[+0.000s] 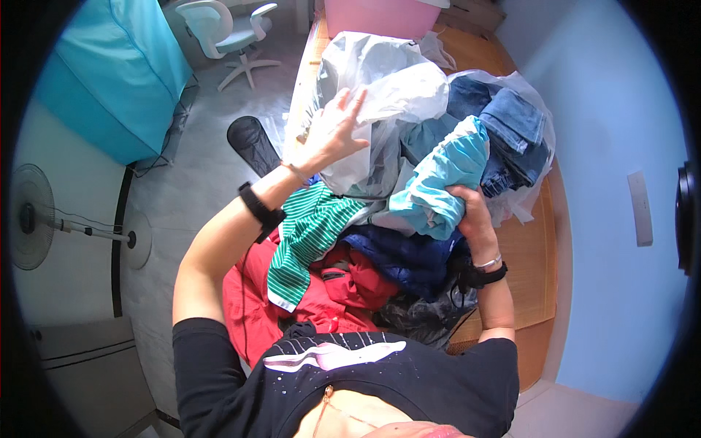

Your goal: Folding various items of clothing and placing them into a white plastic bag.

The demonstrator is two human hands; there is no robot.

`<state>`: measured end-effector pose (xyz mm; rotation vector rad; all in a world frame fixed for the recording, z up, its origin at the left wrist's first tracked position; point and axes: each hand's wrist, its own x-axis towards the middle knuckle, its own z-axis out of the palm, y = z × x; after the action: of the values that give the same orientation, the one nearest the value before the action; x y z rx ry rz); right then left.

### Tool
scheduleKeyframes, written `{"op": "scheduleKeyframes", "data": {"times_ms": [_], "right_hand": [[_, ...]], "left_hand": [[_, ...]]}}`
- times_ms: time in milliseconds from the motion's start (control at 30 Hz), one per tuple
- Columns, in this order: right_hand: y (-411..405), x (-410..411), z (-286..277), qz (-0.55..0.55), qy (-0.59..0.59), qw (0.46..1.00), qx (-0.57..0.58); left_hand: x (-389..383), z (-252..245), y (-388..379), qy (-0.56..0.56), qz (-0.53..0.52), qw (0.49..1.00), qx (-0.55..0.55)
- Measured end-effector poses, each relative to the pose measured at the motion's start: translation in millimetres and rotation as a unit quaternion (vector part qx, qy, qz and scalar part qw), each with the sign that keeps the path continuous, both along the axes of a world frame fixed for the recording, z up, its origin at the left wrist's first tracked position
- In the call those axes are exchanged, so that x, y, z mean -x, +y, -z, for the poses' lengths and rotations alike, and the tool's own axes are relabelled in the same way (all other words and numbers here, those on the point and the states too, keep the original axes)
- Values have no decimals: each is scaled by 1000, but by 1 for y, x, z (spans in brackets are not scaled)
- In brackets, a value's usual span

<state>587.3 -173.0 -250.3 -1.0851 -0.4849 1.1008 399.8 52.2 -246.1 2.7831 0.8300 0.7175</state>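
Observation:
My right hand (474,216) grips a bundled light-blue cloth garment (438,180), raised over the clothes. Fingers spread, my left hand (335,134) is at the near left side of a clear plastic bag (356,60); whether it touches the bag I cannot tell. Folded blue jeans (512,120) lie in another translucent bag (528,205) just beyond my right hand. Below my left wrist is a green-and-white striped garment (315,230), lying partly over a red garment (252,306). A dark-blue garment (402,257) lies under the light-blue bundle, its far part hidden.
A pink storage box (383,19) stands at the far end of the brown surface (528,274). Black plastic (421,315) lies close to my body. A blue wall (602,306) borders the right side. Leftward are a standing fan (33,216), a white swivel chair (235,38) and a turquoise fabric cover (115,82).

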Motion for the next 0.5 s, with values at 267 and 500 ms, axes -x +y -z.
{"op": "scheduleKeyframes", "data": {"times_ms": [267,500], "right_hand": [[34,-22,-35,-8,-7,1000,-14],[76,-14,-57,-71,-11,991,-112]], "left_hand": [[-31,-10,77,-146,-26,918,368],[-42,-192,50,-209,-27,872,443]]}}
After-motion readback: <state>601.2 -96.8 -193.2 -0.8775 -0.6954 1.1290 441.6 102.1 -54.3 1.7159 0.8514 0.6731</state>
